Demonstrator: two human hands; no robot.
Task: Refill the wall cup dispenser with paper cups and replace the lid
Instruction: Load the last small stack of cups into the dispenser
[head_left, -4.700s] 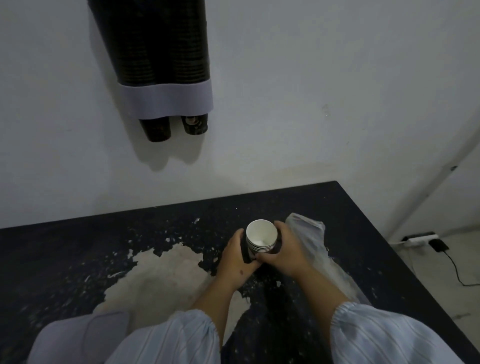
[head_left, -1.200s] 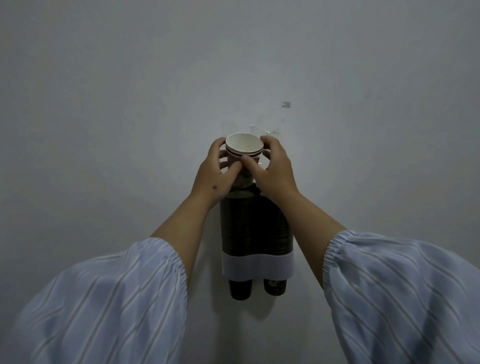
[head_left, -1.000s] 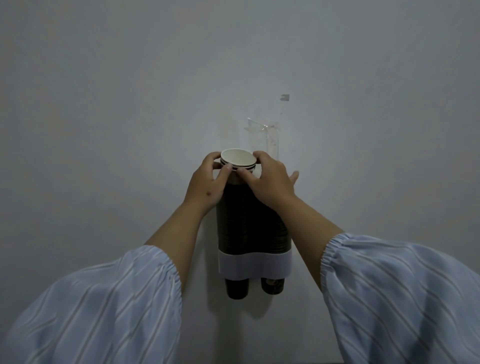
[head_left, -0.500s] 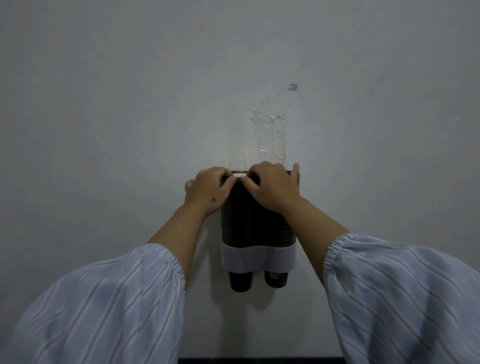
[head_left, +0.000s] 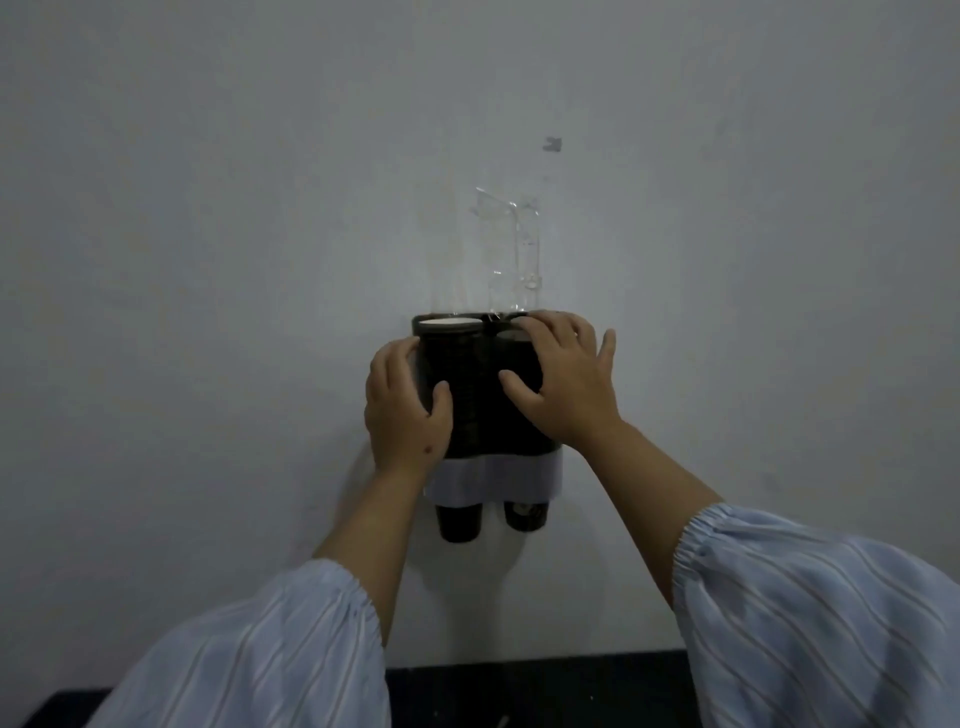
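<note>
The dark twin-tube cup dispenser (head_left: 478, 395) hangs on the wall with a white band (head_left: 493, 480) round its lower part. The white rim of the paper cup stack (head_left: 449, 325) shows level with the top of the left tube. Dark cup bottoms (head_left: 460, 522) stick out below the band. My left hand (head_left: 402, 415) grips the left tube, thumb on the front and fingers round the side. My right hand (head_left: 563, 384) rests spread over the front and top rim of the right tube. No lid is in view.
Clear tape (head_left: 511, 244) is stuck to the wall just above the dispenser, with a small grey mark (head_left: 551, 144) higher up. The dark table's far edge (head_left: 535, 686) runs along the bottom of the view, under my striped sleeves.
The cup stack went from the table up into the left tube and now sits flush with its top. Both hands have slid from the rim down onto the dispenser body.
</note>
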